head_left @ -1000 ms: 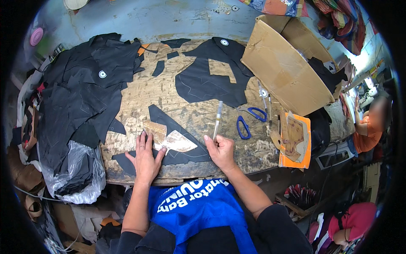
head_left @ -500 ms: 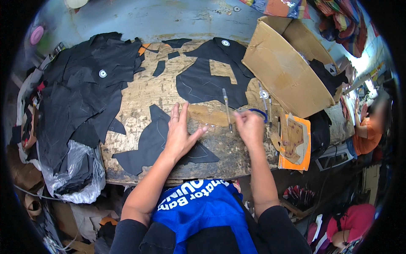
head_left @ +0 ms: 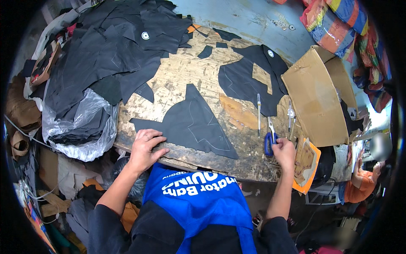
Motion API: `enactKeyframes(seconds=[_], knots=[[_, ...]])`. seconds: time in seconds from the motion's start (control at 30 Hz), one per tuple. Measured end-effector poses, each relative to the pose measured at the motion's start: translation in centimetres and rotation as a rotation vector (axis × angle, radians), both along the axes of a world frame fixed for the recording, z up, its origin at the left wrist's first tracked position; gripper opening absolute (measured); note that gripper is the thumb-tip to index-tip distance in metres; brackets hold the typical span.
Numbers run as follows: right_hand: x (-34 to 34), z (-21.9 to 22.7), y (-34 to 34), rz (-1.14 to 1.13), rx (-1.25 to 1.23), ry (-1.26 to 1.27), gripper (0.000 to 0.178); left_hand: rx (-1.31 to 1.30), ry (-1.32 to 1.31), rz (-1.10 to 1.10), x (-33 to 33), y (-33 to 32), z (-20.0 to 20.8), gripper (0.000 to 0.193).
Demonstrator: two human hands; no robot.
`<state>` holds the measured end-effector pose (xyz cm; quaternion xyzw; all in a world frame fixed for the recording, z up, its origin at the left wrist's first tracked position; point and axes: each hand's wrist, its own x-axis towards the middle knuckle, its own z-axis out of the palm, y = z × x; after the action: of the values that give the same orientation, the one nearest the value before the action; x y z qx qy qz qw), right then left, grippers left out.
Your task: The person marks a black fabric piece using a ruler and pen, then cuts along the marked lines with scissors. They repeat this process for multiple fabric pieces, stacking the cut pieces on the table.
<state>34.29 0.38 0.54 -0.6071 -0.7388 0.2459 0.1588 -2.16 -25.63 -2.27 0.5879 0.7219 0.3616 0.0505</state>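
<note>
A black fabric piece (head_left: pixel 186 122) with pale drawn lines lies flat on the worn wooden table (head_left: pixel 177 70). At its lower left edge rests my left hand (head_left: pixel 146 148), fingers apart and touching the fabric. My right hand (head_left: pixel 284 153) is closed at the blue handles of a pair of scissors (head_left: pixel 270 137), whose blades point away from me on the tabletop. Between the fabric and the scissors are a tan pattern piece (head_left: pixel 240 111) and a pen (head_left: pixel 259 114). Another pen (head_left: pixel 289 114) lies farther right.
A heap of black material (head_left: pixel 114 46) covers the left side, above a clear plastic bag (head_left: pixel 84 127) of black pieces. Behind the pens is a cut black sheet (head_left: pixel 241 78). A cardboard box (head_left: pixel 317 97) and an orange folder (head_left: pixel 314 171) with tan patterns stand right. Another person (head_left: pixel 359 182) sits beyond.
The view has shifted, so the table appears turned. My left hand has left the tan pattern for the black piece's lower left edge. My right hand has come to the scissors.
</note>
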Motion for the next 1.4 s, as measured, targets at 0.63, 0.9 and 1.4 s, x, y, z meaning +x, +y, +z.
enactKeyframes(seconds=[0.63,0.9,1.4], knots=[[-5.7,1.1,-6.4,0.082,0.157,-0.176,0.039,0.144,0.188,-0.093,4.7,7.6,-1.0,0.012],[-4.7,0.7,-5.6,0.095,0.252,-0.307,0.048,0.119,0.287,-0.114,4.7,7.8,-0.6,0.01],[0.2,1.6,-1.1,0.207,0.158,-0.34,0.063,-0.179,0.347,-0.435,2.4,8.1,1.0,0.036]])
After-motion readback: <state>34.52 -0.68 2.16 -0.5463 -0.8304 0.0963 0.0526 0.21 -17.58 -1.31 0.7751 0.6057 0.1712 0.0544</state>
